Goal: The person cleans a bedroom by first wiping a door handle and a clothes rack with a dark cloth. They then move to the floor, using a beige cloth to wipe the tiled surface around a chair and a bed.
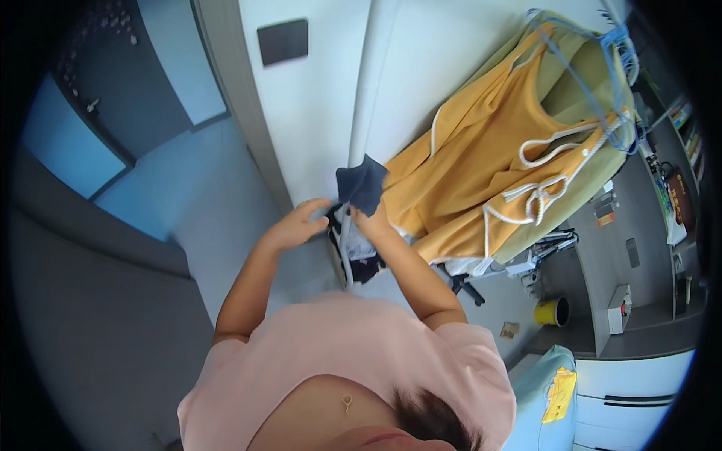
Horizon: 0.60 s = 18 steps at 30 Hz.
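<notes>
A small dark navy cloth (362, 181) is held up in my right hand (372, 221), which partly hides behind its lower edge. Just left of it is my left hand (302, 224), slightly blurred, with fingers apart and nothing visible in them. Beneath both hands, a white metal rack frame (344, 242) stands over a heap of dark and white fabric items (364, 253). An orange hooded garment with white cord (468, 158) hangs close to my right forearm. Behind it hangs an olive-green garment (581, 67).
Blue hangers (617, 51) crowd the upper right. A wall with a dark switch plate (283, 42) rises ahead, beside a doorway frame (240, 84). At right are a grey desk unit (609, 265), a yellow bin (550, 312) and a chair base (468, 287).
</notes>
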Motion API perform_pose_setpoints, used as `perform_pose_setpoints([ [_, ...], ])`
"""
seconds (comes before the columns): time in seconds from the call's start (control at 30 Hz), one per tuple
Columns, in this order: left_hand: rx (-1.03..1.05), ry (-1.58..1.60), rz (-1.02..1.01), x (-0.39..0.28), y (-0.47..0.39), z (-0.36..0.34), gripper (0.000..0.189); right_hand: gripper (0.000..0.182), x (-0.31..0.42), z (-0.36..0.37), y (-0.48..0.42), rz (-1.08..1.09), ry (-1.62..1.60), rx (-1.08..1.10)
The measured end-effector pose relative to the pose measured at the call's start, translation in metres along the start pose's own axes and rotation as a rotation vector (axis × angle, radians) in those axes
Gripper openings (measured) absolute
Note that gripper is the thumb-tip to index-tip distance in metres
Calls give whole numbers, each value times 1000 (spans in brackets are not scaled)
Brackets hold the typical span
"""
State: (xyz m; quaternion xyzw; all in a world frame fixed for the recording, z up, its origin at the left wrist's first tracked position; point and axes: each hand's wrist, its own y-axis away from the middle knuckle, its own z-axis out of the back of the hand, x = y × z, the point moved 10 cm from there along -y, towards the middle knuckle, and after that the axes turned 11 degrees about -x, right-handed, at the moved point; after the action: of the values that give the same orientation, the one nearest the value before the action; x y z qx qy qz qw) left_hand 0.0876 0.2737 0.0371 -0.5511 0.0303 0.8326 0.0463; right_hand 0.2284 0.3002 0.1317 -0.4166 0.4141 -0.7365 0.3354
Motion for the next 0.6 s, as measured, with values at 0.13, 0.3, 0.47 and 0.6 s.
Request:
perform_pose_setpoints([
  [0.13,-23,205,122,47,19,10,44,29,-27,-12,13,-288,-73,299],
  [0.3,-305,275,54,20,3,47,37,23,4,-10,-91,-470,-480,92],
  [0.47,-416,152,36,-4,-16,60,39,22,2,-17,-50,-38,2,-48],
  [0.6,-510,224,-191,-52,-33,50,58,25,-76,-65,56,-707,-318,23],
])
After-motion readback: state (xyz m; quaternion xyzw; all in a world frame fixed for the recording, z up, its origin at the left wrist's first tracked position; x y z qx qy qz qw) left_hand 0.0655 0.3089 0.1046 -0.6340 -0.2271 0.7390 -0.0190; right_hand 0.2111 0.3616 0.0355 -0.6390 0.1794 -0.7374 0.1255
